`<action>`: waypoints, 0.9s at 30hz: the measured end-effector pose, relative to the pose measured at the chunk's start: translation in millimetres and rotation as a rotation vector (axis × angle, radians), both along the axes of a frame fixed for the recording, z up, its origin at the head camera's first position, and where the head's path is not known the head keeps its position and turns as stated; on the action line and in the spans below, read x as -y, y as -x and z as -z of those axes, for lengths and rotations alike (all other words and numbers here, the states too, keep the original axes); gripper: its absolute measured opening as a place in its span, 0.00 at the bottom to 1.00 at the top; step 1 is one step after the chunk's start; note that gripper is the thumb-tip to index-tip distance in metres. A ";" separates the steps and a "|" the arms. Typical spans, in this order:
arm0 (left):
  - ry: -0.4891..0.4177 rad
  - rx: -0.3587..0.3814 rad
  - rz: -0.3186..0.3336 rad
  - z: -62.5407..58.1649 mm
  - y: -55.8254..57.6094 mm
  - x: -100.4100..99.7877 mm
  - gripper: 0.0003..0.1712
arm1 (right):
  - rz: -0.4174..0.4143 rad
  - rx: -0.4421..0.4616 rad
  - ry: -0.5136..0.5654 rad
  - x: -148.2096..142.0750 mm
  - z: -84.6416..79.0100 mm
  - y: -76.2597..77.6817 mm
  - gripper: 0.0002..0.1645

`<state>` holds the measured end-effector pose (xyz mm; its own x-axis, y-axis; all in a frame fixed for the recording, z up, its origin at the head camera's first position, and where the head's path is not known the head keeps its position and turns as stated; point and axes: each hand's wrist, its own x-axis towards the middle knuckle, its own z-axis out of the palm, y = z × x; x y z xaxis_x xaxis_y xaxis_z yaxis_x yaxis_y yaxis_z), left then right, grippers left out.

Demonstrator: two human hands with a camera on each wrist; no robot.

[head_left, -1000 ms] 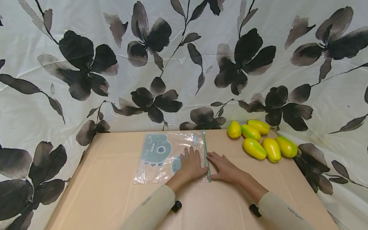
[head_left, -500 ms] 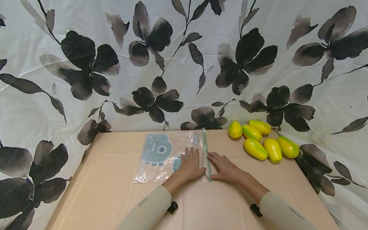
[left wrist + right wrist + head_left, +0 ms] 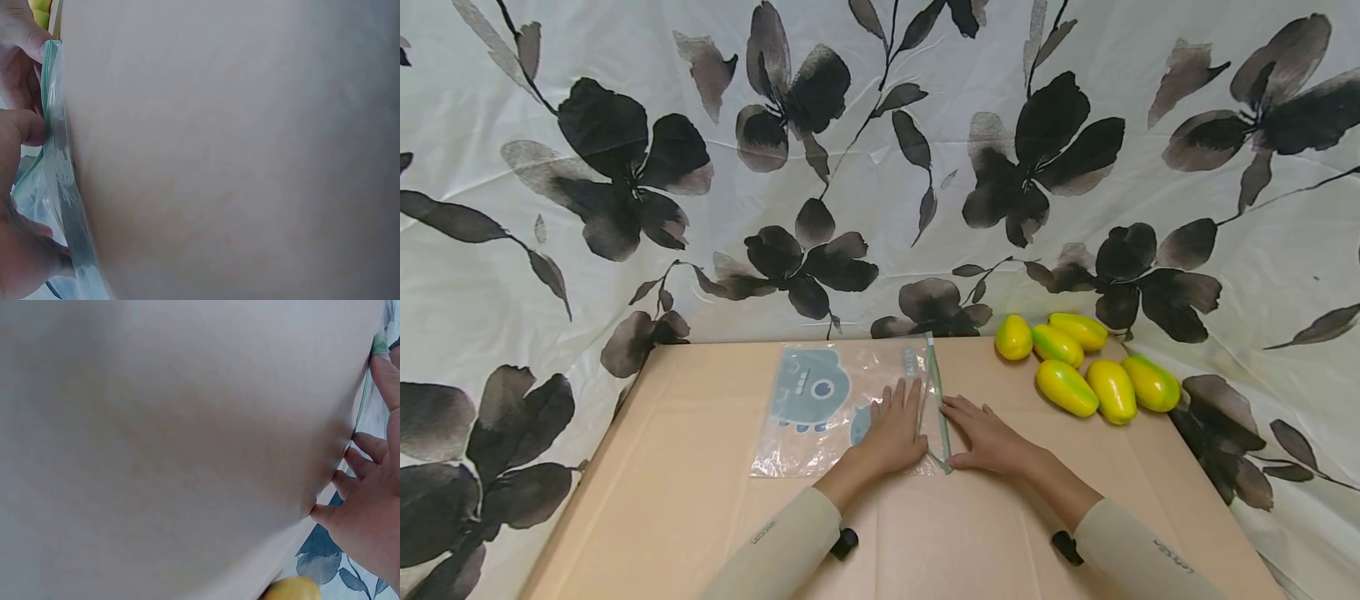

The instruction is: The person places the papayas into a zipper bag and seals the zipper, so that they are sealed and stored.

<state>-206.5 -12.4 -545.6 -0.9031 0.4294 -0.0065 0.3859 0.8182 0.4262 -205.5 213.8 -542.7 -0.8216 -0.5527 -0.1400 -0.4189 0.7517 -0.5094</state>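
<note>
While left fingers [image 3: 898, 402] spread on bag [image 3: 811, 390] | right fingers [image 3: 964, 407] spread, touching green edge [image 3: 935, 367] | room leftward on tabletop [image 3: 688, 433]

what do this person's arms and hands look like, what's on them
The left hand and right hand wear no gloves. The left sleeve and right sleeve are beige, each with small dark lettering, too blurred to read. A small black block sits by each cuff.

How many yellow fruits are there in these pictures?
6, by the table's far right corner: leftmost fruit, middle fruit, back fruit, then a nearer row: left fruit, centre fruit, right fruit. None seems hidden.
</note>
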 end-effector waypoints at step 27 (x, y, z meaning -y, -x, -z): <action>0.076 0.042 -0.073 -2.7 0.0 -8.9 0.51 | 0.012 0.020 0.006 0.5 -1.4 -0.1 0.59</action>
